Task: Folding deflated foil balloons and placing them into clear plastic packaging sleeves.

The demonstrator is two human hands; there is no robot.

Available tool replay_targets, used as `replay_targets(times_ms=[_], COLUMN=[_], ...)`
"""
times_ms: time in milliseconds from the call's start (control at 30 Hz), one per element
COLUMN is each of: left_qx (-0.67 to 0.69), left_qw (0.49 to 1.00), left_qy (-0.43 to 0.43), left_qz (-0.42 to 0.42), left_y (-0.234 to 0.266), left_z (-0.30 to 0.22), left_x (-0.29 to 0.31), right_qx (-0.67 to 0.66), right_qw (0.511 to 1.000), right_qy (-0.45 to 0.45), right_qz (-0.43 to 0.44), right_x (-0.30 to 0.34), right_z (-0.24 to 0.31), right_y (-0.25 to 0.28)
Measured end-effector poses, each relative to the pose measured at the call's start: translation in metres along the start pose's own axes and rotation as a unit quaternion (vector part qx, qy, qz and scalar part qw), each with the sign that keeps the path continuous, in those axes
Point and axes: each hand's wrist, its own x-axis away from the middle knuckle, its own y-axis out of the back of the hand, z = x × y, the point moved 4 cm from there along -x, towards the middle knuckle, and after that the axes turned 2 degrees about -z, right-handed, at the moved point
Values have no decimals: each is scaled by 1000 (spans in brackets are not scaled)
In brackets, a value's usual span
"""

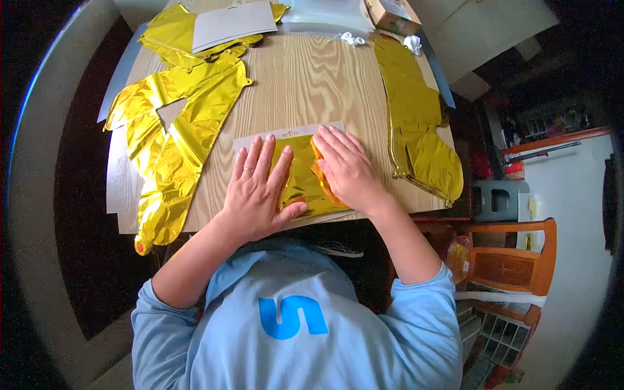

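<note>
On the wooden table (305, 84), left hand (253, 197) and right hand (351, 170) (flat, fingers outstretched) rest on gold foil (301, 174).

Gold foil (300, 174) partly hidden under fingers (265, 157); cardboard box (394, 24) cut off by top edge.

Homelike room, wooden chair (506, 268), wood-grain table (312, 84)
</note>
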Motion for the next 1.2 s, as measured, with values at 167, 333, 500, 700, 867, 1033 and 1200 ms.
replay_targets(times_ms=[167,333,500,700,867,1033,1200], left_qx=[108,148,80,17,19,21,21], left_qw=[991,980,995,998,999,999,999], left_qy=[68,119,42,31,28,26,33], left_qz=[-38,-60,-52,-42,-26,-18,-25], left_y=[33,46,33,-7,-5,-3,-6], left_z=[26,39,-12,-13,-15,-15,-15], left_x=[8,24,0,-10,-12,-12,-10], right_qx=[-20,-42,-104,-352,-323,-221,-40], right_qw=[1000,999,994,903,898,944,998], right_qy=[-9,-19,-42,-246,-281,-222,-34], right_qz=[-4,3,-1,20,98,105,17], right_x=[1,1,-1,-1,-11,-34,-26], right_z=[-1,-3,-6,-47,-83,-60,1], right_y=[2,3,9,37,39,46,37])
